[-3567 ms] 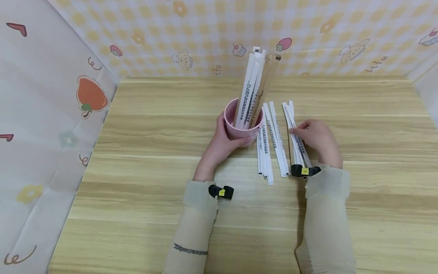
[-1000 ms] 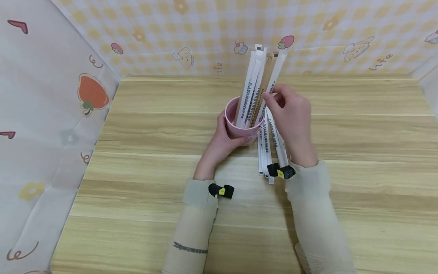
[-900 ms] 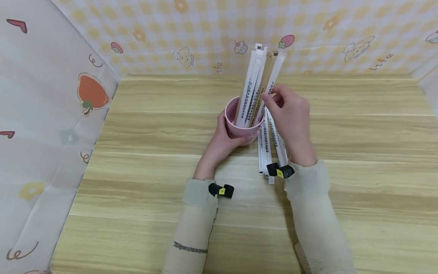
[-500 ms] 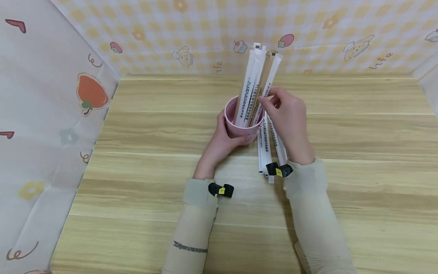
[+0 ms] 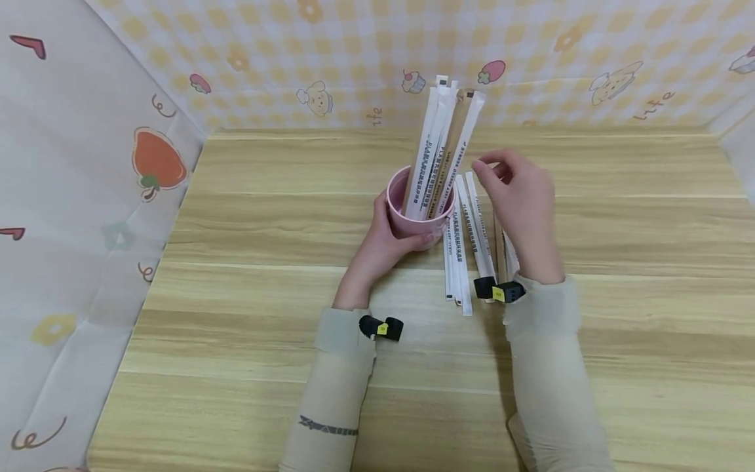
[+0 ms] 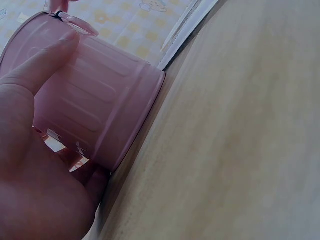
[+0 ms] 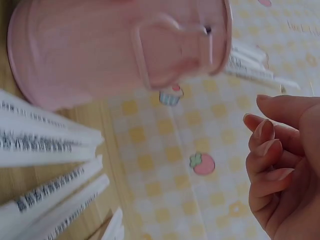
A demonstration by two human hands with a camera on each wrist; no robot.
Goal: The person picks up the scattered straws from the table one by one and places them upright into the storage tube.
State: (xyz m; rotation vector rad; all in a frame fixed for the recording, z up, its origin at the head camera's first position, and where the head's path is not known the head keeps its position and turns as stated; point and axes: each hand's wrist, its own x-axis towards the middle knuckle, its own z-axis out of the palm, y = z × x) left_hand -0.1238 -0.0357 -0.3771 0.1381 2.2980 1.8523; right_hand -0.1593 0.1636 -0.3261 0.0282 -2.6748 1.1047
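My left hand (image 5: 383,252) grips a small pink bucket (image 5: 413,227) standing on the table, its thumb along the near wall. Several paper-wrapped drinking straws (image 5: 435,147), white ones and a brown one, lean upright in it and stick out well above the rim. To the right of the bucket hovers my right hand (image 5: 522,210), holding nothing. In the right wrist view its thumb and forefinger are apart and the other fingers curl loosely. More wrapped straws (image 5: 457,262) lie on the table below and beside it, some partly hidden by the right wrist.
The wood-grain table (image 5: 265,216) carries all of this. A yellow-checked cloth (image 5: 354,52) hangs behind it, and a white printed cloth (image 5: 71,229) covers the left side. Each wrist wears a black camera (image 5: 382,328).
My right hand brought a white straw from the right-hand group to the bucket, let go of it there, and has drawn back to the right. My left hand keeps its hold.
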